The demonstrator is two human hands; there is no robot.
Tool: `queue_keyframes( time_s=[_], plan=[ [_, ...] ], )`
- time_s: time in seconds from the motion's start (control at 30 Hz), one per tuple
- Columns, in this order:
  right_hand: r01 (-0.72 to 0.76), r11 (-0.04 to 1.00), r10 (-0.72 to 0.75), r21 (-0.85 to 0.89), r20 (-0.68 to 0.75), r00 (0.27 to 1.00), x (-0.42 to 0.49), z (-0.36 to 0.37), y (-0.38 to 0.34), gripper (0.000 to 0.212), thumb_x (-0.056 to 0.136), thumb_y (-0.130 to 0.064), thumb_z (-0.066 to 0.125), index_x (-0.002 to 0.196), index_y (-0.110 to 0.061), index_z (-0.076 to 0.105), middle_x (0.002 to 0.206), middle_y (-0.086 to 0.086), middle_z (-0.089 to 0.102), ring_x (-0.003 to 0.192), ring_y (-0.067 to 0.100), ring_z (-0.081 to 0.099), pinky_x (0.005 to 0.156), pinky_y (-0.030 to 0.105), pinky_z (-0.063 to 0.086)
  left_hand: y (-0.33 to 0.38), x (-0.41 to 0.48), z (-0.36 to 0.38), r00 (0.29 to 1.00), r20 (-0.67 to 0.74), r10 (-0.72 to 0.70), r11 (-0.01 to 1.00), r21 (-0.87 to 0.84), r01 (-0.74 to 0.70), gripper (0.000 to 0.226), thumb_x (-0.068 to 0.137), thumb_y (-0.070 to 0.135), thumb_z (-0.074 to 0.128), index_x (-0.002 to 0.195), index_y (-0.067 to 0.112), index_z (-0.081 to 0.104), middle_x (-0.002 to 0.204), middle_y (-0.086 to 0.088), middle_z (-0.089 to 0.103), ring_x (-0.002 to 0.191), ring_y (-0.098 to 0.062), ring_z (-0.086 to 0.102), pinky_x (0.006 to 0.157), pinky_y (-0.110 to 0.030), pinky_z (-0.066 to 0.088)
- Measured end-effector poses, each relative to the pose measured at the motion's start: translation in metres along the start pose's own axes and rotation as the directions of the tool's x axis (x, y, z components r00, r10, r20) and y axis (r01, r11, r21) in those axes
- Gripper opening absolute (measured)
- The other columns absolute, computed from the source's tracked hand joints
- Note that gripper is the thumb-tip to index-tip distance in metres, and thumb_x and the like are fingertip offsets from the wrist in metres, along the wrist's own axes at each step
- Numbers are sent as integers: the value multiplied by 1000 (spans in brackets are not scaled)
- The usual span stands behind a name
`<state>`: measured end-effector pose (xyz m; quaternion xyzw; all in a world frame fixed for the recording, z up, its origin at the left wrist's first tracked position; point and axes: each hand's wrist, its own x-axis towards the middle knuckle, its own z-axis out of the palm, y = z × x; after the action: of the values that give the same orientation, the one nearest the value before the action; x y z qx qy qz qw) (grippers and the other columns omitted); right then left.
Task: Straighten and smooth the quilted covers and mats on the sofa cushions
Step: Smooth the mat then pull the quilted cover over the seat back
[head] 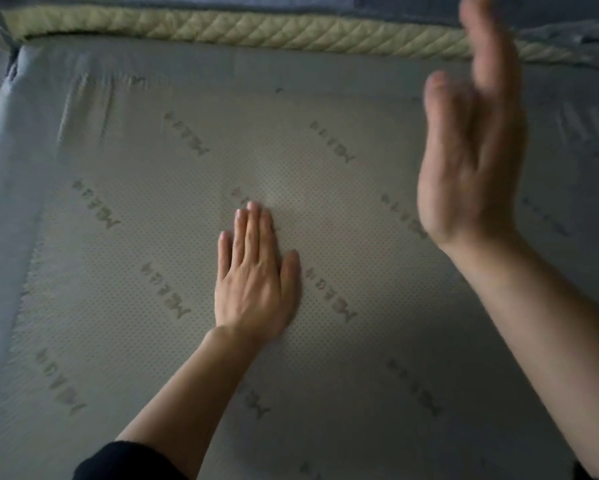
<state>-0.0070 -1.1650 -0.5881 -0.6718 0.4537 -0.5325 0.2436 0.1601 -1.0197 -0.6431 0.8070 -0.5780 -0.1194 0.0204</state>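
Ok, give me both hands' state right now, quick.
Left hand: open, palm pressed flat on the dotted mat, holding nothing.
Right hand: open, raised above the mat, blurred, holding nothing.

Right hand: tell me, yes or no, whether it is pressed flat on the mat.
No, the right hand is lifted above the mat, open and blurred, while only the left hand lies flat on it.

1 cam only, head-mounted, wide-angle. Looks fwd + steeply down, close over the dotted mat [325, 202]; forearms enter from bottom edge. Quilted cover edge [256, 29] at top of frame.
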Motion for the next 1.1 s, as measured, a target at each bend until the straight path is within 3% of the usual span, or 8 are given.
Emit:
queue_keyframes(
  time_s=[0.07, 0.2, 0.33, 0.47, 0.7, 0.83, 0.97, 1.1],
  plan=[
    [58, 985, -30, -164, 165, 986, -32, -13, 31, 54, 103, -29, 27, 147, 2, 24, 155, 21, 22, 145, 34, 20, 116, 56, 14, 10, 11, -13, 998, -60, 22, 999, -48, -25, 66, 101, 48, 13, 153, 12, -7, 159, -2, -21, 143, -12, -27, 113, -25, -23],
    [251, 862, 160, -441, 706, 690, -126, -23, 95, 65, 99, -53, 4, 152, -16, 10, 160, 3, 5, 148, 18, 0, 120, 42, 6, 49, 39, -49, 910, -413, 44, 984, -142, -112, 63, 103, 36, 26, 153, 6, 6, 161, -11, -4, 148, -23, -11, 114, -26, -15],
    [-63, 966, 184, -251, 493, 850, -65, -40, 79, 65, 97, -46, 25, 149, -7, 26, 157, 10, 21, 147, 19, 14, 120, 42, 13, 80, 29, -12, 955, -283, 84, 989, -95, -115, 62, 104, 38, 25, 154, 8, 5, 161, -10, -7, 147, -23, -14, 120, -35, -10],
    [32, 992, -23, -125, 71, 997, -14, -82, 77, 53, 101, -24, 35, 144, 7, 29, 152, 26, 27, 143, 37, 23, 115, 58, 18, 78, 4, 36, 999, -7, 34, 999, 18, -34, 67, 100, 50, 10, 153, 15, -8, 159, -1, -20, 142, -11, -28, 116, -30, -20],
    [87, 885, 273, -458, 659, 701, -118, -109, 167, 68, 97, -56, 11, 153, -19, 7, 161, -1, -1, 147, 9, -9, 121, 39, 2, 159, 32, 1, 898, -431, 88, 964, -189, -185, 61, 104, 34, 28, 154, 8, 5, 161, -7, -7, 148, -21, -13, 116, -27, -15],
    [-185, 965, 243, -184, 371, 896, -33, -135, 132, 62, 98, -42, 33, 150, -9, 23, 158, 7, 19, 146, 12, 12, 121, 35, 11, 165, 10, 57, 986, -94, 140, 990, 12, -139, 64, 103, 46, 17, 154, 14, -4, 159, -1, -18, 144, -14, -24, 120, -39, -10],
    [15, 994, -16, -112, -9, 1000, 2, -167, 132, 51, 100, -18, 36, 144, 7, 29, 151, 23, 29, 143, 33, 26, 116, 52, 20, 175, 12, 67, 998, -3, 63, 998, -13, -63, 70, 98, 53, 11, 154, 15, -7, 160, 1, -19, 143, -9, -27, 116, -31, -19],
    [116, 868, 170, -483, 508, 845, -100, -165, 206, 61, 100, -41, 23, 149, -5, 23, 156, 17, 22, 145, 30, 19, 114, 56, 22, 221, 31, 40, 920, -371, 127, 970, -148, -194, 65, 101, 40, 23, 154, 9, 3, 160, -2, -10, 147, -19, -15, 116, -28, -16]
  ],
)
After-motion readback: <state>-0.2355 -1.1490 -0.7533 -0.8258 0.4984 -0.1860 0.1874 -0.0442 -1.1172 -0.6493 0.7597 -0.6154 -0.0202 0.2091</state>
